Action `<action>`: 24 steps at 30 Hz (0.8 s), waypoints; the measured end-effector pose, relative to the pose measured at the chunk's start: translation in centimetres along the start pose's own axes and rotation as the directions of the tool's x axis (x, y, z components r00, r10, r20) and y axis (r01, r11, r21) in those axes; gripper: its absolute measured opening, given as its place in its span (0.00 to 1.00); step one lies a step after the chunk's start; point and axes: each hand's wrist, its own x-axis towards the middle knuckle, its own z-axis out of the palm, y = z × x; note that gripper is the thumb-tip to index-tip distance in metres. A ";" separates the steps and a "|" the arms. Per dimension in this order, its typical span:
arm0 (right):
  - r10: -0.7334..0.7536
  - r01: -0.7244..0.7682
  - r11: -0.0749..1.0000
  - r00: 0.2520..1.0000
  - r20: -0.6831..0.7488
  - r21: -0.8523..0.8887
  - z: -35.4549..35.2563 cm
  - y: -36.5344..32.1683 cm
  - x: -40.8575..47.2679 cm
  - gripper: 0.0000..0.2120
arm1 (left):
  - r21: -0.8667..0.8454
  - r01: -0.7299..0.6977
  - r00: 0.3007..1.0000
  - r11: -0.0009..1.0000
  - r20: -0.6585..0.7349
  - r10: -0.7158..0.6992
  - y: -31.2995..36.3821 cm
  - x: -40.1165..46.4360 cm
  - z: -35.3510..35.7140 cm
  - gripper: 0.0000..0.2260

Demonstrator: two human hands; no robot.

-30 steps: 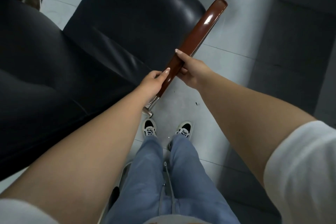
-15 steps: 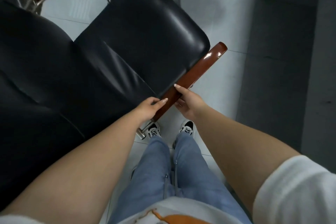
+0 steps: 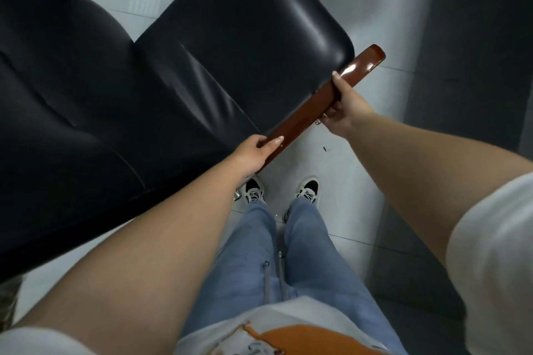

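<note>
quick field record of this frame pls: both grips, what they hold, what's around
left grip: holds the near end of the wooden armrest, thumb lying along its top
right grip: holds the armrest farther along, thumb over the top, fingers underneath
armrest: glossy brown, slanted along the edge of the black chair seat
attachment to chair: cannot tell
floor: pale tiles
shoes: black and white, on the floor below the near end
</note>
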 end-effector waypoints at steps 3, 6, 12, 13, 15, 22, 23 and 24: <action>-0.001 0.001 1.000 1.000 -0.014 -0.007 0.0 0.2 0.4 0.18 | 0.008 -0.002 1.000 1.000 -0.028 0.002 0.2 0.1 0.0 0.23; 0.029 -0.029 0.999 1.000 -0.004 0.020 -0.5 0.8 0.6 0.21 | -0.062 -0.010 0.998 0.998 -0.059 0.006 -0.2 0.1 0.0 0.19; 0.044 -0.043 0.998 0.999 -0.016 0.049 -2.9 0.5 0.1 0.22 | -0.196 0.017 0.998 0.980 -0.062 -0.029 -0.7 -0.1 2.1 0.13; 0.036 -0.035 0.998 0.999 -0.019 0.053 -3.4 0.2 0.1 0.20 | -0.218 0.016 0.998 0.976 -0.050 -0.028 -0.6 -0.1 2.6 0.12; 0.036 -0.034 0.998 0.999 -0.028 0.053 -4.4 -0.3 -0.2 0.18 | -0.239 0.016 1.000 0.971 -0.012 -0.020 -0.5 -0.1 3.6 0.09; 0.038 -0.033 0.992 0.998 -0.040 0.125 -7.6 0.4 -0.9 0.24 | -0.113 0.015 0.994 0.994 0.106 -0.003 -0.5 -0.1 4.5 0.12; 0.039 -0.032 0.990 0.998 -0.044 0.139 -8.0 0.7 -1.2 0.24 | -0.092 0.017 0.992 0.996 0.129 -0.005 -0.6 -0.2 4.5 0.12; 0.043 -0.036 0.987 0.998 -0.044 0.155 -8.4 1.0 -1.4 0.23 | -0.077 0.020 0.989 0.997 0.147 -0.008 -0.6 -0.2 4.6 0.12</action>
